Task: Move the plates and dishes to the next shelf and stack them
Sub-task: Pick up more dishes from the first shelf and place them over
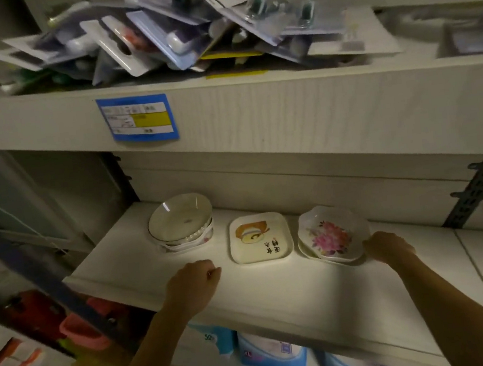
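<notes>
Right hand point(389, 245) grips the pink-flowered scalloped dish point(332, 237), right of the square cream cake-print plate point(260, 238); left hand point(195, 281) fisted, empty. Round white bowls point(181, 219) left of that plate already stacked; rest apparently outstanding.

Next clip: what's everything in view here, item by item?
round bowls: stack, white, middle shelf left
square plate: one, cream with cake picture, middle shelf centre
flower dishes: seemingly two stacked, white with pink flowers, middle shelf right
blister packs: many, mixed colours, top shelf
price label: one, blue-yellow, top shelf front
soft packs: several, blue and white, below middle shelf
left hand: one, curled, empty, on middle shelf
right hand: one, at flower dishes' rim, grip unclear
</notes>
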